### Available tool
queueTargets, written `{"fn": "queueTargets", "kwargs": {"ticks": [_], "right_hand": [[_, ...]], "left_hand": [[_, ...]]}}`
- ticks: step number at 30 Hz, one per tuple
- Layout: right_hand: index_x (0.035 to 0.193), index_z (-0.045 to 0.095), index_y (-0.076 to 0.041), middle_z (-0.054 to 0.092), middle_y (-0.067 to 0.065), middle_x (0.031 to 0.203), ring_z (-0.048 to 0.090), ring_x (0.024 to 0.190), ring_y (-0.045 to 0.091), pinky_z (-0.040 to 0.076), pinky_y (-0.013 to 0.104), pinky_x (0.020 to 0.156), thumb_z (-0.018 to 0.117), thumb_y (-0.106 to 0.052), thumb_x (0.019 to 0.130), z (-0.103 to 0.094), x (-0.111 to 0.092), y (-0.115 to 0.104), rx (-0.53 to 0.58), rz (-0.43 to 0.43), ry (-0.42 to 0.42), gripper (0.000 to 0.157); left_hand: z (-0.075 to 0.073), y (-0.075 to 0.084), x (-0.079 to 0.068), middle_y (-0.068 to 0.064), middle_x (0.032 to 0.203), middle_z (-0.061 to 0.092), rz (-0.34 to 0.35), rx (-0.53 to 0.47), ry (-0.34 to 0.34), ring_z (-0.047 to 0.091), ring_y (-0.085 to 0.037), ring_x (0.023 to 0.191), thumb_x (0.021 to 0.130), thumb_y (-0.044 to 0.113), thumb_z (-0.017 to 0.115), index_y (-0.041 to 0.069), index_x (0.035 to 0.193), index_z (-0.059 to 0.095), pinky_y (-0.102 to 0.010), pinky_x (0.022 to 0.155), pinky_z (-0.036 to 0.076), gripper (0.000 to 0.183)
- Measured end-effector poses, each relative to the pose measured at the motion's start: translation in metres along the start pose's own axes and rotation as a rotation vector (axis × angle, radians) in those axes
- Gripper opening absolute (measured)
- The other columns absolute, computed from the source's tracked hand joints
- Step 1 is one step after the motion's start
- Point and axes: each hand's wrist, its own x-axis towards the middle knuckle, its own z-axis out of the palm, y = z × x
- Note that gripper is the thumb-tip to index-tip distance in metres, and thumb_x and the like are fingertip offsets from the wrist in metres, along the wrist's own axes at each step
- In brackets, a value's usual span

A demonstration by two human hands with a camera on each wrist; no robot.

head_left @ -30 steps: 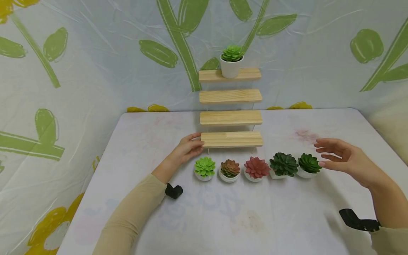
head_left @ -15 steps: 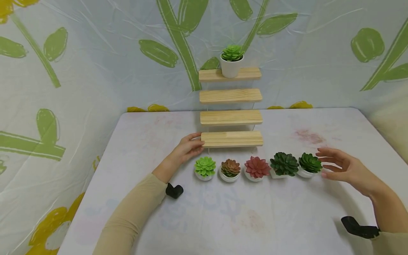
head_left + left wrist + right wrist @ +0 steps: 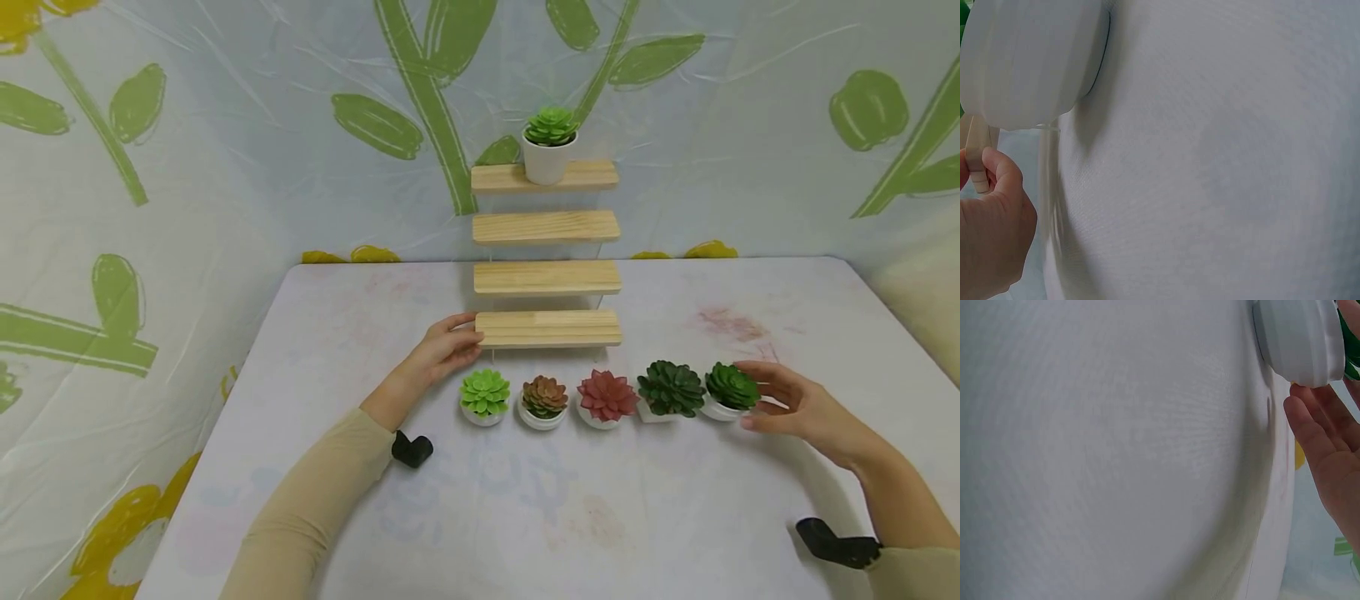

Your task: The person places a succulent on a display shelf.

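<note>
In the head view, my left hand (image 3: 448,350) pinches the left end of the lowest board on a four-step wooden shelf (image 3: 547,331); the left wrist view shows thumb and fingers on the board's end (image 3: 979,150). My right hand (image 3: 798,408) is at the rightmost potted succulent (image 3: 732,387), dark green in a white pot. Its fingers reach behind the plant and its thumb is in front, spread around the pot. In the right wrist view the fingers are loosely bent beside the white pot (image 3: 1300,340).
Left of that plant stand a dark green succulent (image 3: 671,388), a red one (image 3: 606,395), a brown one (image 3: 544,397) and a light green one (image 3: 484,392). A bright green succulent (image 3: 550,154) stands on the top board. A patterned cloth (image 3: 720,167) hangs behind the table (image 3: 510,517).
My right hand has moved down and left to the rightmost succulent, its fingers now around the pot. The left hand stays at the lowest board.
</note>
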Motion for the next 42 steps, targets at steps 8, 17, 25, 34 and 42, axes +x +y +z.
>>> {"fn": "queueTargets", "kwargs": {"ticks": [8,17,25,34,42], "right_hand": [[0.133,0.042,-0.018,0.049,-0.022,0.120,0.050,0.104,-0.010,0.045,0.011,0.079,0.062,0.017,0.079,0.005,0.006,0.004,0.061,0.015,-0.009,0.067],[0.127,0.044,-0.024,0.049,-0.025,0.115,0.048,0.101,-0.013,0.045,0.011,0.075,0.066,0.008,0.080,0.007,0.010,0.006,-0.010,0.091,0.019,0.061],[0.129,0.042,-0.022,0.047,-0.026,0.115,0.046,0.101,-0.014,0.046,0.013,0.073,0.067,0.006,0.081,0.008,0.011,0.006,-0.026,0.112,0.036,0.061],[0.127,0.044,-0.024,0.050,-0.027,0.110,0.047,0.098,-0.012,0.046,0.013,0.071,0.066,0.002,0.083,0.009,0.010,0.002,-0.054,0.145,0.076,0.055],[0.128,0.040,-0.024,0.045,-0.028,0.106,0.044,0.094,-0.014,0.043,0.012,0.070,0.065,-0.011,0.087,0.001,0.013,-0.004,-0.118,0.251,0.104,0.049]], "left_hand": [[0.000,0.000,0.000,-0.018,0.133,0.045,0.005,-0.007,0.005,0.055,-0.011,0.071,0.087,-0.012,0.053,0.003,0.139,0.040,-0.020,0.059,0.048,0.055],[0.000,0.000,-0.001,-0.019,0.135,0.044,0.001,-0.015,0.004,0.056,-0.012,0.073,0.088,-0.011,0.053,0.004,0.139,0.040,-0.020,0.060,0.048,0.055],[0.000,0.000,0.000,-0.018,0.136,0.044,-0.004,-0.014,0.005,0.056,-0.012,0.073,0.088,-0.011,0.054,0.004,0.139,0.040,-0.020,0.060,0.048,0.056],[0.001,0.000,-0.001,-0.017,0.136,0.043,0.003,0.001,0.006,0.055,-0.012,0.076,0.088,-0.010,0.054,0.004,0.139,0.039,-0.020,0.061,0.049,0.055],[0.001,0.000,-0.003,-0.019,0.135,0.044,0.009,0.006,0.000,0.055,-0.012,0.075,0.088,-0.010,0.054,0.004,0.140,0.039,-0.020,0.062,0.048,0.055]]}}
